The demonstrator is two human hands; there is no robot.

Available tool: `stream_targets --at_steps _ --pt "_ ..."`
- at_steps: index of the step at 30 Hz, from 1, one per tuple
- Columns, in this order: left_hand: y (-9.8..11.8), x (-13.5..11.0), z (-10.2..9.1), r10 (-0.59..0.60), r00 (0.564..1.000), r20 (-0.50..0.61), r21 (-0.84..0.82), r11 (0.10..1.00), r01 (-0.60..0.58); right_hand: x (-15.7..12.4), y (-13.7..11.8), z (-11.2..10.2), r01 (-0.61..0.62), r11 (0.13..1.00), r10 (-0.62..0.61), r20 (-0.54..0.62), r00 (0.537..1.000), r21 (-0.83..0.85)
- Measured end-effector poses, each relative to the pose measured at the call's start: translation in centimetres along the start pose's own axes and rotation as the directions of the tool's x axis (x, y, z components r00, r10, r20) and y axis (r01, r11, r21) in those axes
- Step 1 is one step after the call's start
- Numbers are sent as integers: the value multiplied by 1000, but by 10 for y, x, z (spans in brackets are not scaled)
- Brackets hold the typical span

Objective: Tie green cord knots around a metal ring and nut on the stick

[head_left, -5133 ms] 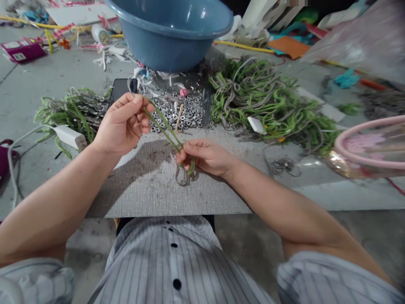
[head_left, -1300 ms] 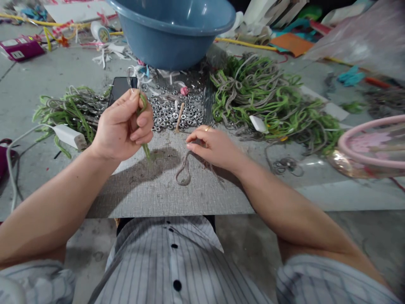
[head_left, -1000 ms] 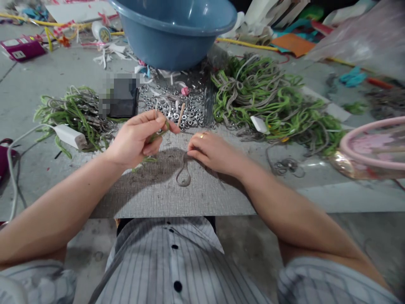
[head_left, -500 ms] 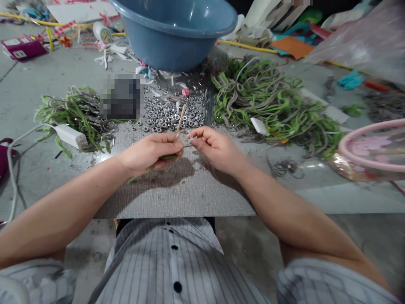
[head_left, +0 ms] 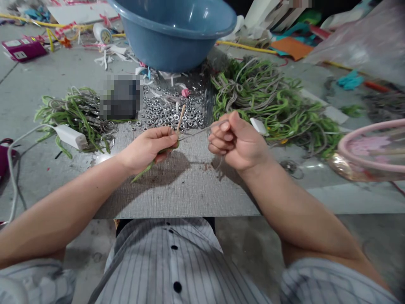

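Observation:
Between thumb and fingers, my left hand (head_left: 155, 145) pinches a thin wooden stick (head_left: 181, 118), which points up and away, together with a green cord (head_left: 144, 172) whose tail hangs below the palm. A grey cord (head_left: 201, 130) runs taut from there to my right hand (head_left: 237, 141). That hand is closed, thumb against the bent index finger, with the cord gripped between them and a loose end dangling beneath. Both hands are above the grey table (head_left: 177, 194). Behind them lie many small metal nuts (head_left: 171, 112). How the cords meet at the stick is hidden by my left fingers.
A blue basin (head_left: 177, 46) stands behind the nuts. To the right is a large heap of green and grey cords (head_left: 268, 101); a smaller cord bundle (head_left: 72, 109) lies left, beside a white block with a cable (head_left: 71, 137). A pink-rimmed object (head_left: 373, 139) sits far right.
My right hand has moved away to the right and slightly up, drawing the grey cord out straight. My left hand has shifted slightly left, keeping hold of the stick.

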State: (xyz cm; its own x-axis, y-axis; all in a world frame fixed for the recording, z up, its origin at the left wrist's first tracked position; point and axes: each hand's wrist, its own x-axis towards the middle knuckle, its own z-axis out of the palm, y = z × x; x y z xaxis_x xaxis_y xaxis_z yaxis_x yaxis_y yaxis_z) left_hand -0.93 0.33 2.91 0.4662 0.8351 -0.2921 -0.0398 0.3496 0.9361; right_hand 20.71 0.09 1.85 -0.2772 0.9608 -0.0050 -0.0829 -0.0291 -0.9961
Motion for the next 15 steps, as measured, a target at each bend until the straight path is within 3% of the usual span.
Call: stream_targets --at_steps 5,10,15 --pt "-4 3 -3 -13 1000 26 15 1000 13 0 -2 -9 55 995 -54 -15 998 81" --pt "-3 3 -3 -45 999 4 43 998 45 1 -2 -14 69 994 -77 -92 993 -88" --pt "-4 6 -7 -32 999 20 111 993 30 2 -1 -17 68 989 -89 -163 983 -130"
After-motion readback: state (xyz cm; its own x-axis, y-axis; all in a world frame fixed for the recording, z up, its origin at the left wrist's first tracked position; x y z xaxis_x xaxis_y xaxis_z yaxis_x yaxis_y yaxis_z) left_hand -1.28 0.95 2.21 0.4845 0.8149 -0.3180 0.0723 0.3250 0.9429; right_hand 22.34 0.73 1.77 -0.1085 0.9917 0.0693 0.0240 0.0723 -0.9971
